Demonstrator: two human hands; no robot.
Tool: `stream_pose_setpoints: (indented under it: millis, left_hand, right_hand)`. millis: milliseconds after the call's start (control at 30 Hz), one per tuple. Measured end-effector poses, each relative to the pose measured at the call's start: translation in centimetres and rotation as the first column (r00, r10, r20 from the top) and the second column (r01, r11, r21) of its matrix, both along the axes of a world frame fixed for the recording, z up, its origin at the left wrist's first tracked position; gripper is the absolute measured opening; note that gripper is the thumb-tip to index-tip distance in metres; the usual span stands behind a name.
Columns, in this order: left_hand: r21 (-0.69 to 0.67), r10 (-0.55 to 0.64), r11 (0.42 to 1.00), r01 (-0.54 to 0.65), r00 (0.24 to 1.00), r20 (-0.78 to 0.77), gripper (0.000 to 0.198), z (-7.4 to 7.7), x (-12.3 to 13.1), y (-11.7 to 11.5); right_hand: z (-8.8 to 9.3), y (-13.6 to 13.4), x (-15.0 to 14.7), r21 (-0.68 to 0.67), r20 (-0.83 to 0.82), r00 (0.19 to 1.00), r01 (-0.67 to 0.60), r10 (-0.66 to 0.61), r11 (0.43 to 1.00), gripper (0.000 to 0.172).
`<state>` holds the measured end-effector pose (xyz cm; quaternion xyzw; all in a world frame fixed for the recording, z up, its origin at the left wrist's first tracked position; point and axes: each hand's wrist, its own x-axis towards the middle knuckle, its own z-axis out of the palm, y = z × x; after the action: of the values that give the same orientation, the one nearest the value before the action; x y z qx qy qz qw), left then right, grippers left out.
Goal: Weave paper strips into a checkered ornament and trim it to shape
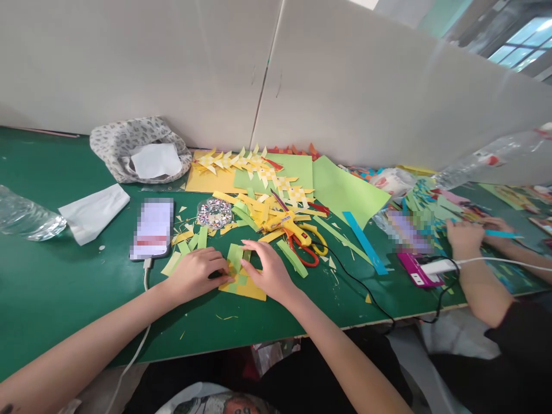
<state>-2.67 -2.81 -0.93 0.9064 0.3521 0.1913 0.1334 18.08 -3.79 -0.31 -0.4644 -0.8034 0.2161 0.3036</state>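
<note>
A small weave of yellow and green paper strips (248, 291) lies on the green table between my hands. My left hand (196, 271) rests at its left side, fingers curled together on the edge of the paper. At its right side is my right hand (271, 270), with thumb and forefinger bent around an upright green paper strip (234, 256) and its neighbours. Their exact grip is partly hidden by the fingers. Just beyond lie loose green and yellow strips, a yellow glue gun (287, 223) and orange-handled scissors (307, 260).
A charging phone (153, 229) lies left, near a white tissue (95, 214), a water bottle (30, 215) and a patterned cloth bag (125, 141). Woven paper fish (263, 169) lie at the back. A co-worker's hands (466, 236) and a magenta power strip (418, 270) are right.
</note>
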Motion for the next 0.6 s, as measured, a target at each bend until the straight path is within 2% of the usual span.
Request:
stream_pose_setpoints:
  millis: [133,233,400,600]
  left_hand:
    - [-0.013,0.055,0.998,-0.055,0.998,0.026,0.023,-0.2,0.0,-0.1]
    - [-0.002,0.070,0.998,-0.070,0.997,0.040,0.022,-0.3,0.0,-0.2]
    - [0.018,0.038,0.999,-0.039,0.995,0.087,0.023,-0.1,0.2,-0.2]
    - [0.092,-0.071,0.994,0.063,0.994,0.088,0.020,-0.4,-0.1,-0.1]
  right_hand:
    - [0.5,-0.5,0.1,-0.147,-0.125,0.990,-0.081,0.062,0.986,0.052]
    - [0.3,-0.7,-0.1,-0.208,-0.126,0.986,-0.138,0.114,0.968,0.049]
    - [-0.1,-0.9,-0.2,-0.206,-0.097,0.988,-0.142,0.124,0.968,0.045]
    - [1.0,-1.0,0.5,-0.116,-0.046,0.988,-0.150,0.145,0.982,0.050]
